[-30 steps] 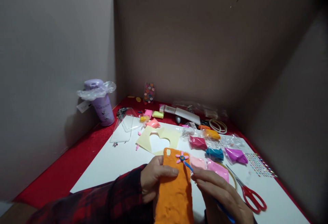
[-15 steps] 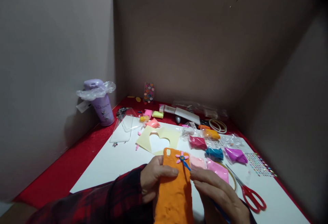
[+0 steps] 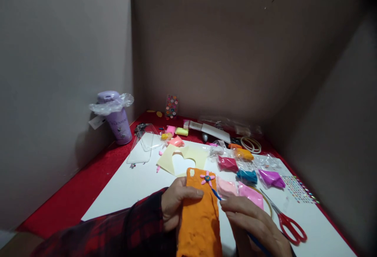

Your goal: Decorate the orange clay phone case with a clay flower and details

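My left hand (image 3: pixel 178 202) is closed around the left side of a phone case covered in orange clay (image 3: pixel 200 217), its thumb lying across the front. Near the top of the case, beside the camera cutout, sits a pink clay flower (image 3: pixel 207 178) with a blue centre. In my right hand (image 3: pixel 253 219) is a slim blue modelling tool (image 3: pixel 216 194), pinched between the fingers. The tool's tip is just below the flower, over the orange clay; whether it touches the clay I cannot tell. The lower end of the case runs out of the picture.
A yellow sheet with a heart-shaped cutout (image 3: pixel 165 163) lies beyond the case. Clear phone cases (image 3: pixel 140 153) are at the left, near a purple tumbler (image 3: pixel 120 125). Several clay packets, such as a blue one (image 3: pixel 246 176), red-handled scissors (image 3: pixel 291 227) and a gem sheet (image 3: pixel 297 190) lie to the right.
The tool's tip has pulled back from the flower's centre, down and slightly right. My left hand and the orange case have shifted slightly left and up.
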Available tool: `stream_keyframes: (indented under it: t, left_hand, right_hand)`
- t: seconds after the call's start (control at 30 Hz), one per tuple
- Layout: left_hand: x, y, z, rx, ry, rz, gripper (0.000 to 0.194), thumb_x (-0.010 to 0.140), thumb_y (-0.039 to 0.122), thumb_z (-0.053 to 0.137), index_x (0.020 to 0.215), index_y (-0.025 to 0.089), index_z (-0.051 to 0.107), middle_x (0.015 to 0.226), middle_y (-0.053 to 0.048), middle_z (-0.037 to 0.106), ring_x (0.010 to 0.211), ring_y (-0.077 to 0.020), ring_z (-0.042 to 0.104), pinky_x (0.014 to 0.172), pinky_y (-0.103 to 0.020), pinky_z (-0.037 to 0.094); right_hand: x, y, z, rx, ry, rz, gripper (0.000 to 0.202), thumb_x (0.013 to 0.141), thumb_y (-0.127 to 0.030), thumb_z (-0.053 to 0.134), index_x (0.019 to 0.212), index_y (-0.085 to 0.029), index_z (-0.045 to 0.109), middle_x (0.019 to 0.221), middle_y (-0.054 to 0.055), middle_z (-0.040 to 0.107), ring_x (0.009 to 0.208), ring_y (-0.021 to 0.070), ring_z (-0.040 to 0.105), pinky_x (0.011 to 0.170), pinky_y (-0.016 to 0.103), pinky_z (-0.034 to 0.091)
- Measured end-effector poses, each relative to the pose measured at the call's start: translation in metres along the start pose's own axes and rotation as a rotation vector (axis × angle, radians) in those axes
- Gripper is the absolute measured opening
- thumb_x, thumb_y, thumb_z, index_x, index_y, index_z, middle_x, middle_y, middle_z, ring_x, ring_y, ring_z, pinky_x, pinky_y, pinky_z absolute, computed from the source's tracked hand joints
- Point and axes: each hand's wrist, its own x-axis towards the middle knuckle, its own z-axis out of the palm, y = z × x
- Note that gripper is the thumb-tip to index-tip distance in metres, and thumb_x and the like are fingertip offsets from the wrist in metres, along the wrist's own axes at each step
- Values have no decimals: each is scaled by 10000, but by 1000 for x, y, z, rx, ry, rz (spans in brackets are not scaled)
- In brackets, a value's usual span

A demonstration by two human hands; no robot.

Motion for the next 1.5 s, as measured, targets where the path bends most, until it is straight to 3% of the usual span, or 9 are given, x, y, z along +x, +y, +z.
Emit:
stream_keyframes:
  t: [0.2,0.4,0.63,0.8,0.93,1.5]
  left_hand:
    - [0,0,-1,-9,7,-4,238,661,86,555,887,58,622,767,-106,634,670,-185,615,697,-328,469]
    - [0,-2,-3,0,-45,-1,259,679,87,536,924,57,614,785,-116,631,676,-169,606,680,-303,470]
    - [0,-2,-2,19,-24,14,253,672,109,546,905,37,618,775,-133,628,665,-179,602,666,-314,469]
    - [0,-1,-1,16,-28,19,241,677,107,533,890,35,620,762,-122,619,655,-175,597,658,-312,469]
    - [0,0,0,29,-28,14,259,668,105,536,904,36,617,773,-129,624,673,-184,603,688,-331,468]
    - [0,0,0,32,-29,-5,265,657,110,528,894,36,620,760,-138,635,666,-194,610,686,-338,471]
  right_hand:
    - [-4,2,5,-26,41,12,150,812,-141,546,925,-185,634,925,77,666,910,211,629,789,386,527]
    - [10,-5,7,-32,75,-6,116,821,-121,534,840,-164,640,849,79,672,834,187,645,708,316,540]
    - [9,-7,5,37,105,49,181,758,-20,554,874,-139,625,891,98,664,894,227,631,733,369,529]
    - [5,-4,5,47,77,60,207,757,-24,558,904,-151,628,925,90,659,906,223,624,745,373,524]
    - [2,0,8,67,124,78,254,730,9,573,917,-154,629,917,81,659,897,217,624,716,352,526]
    - [6,5,3,146,57,65,311,726,71,525,945,-134,608,899,90,658,887,198,626,714,320,535]
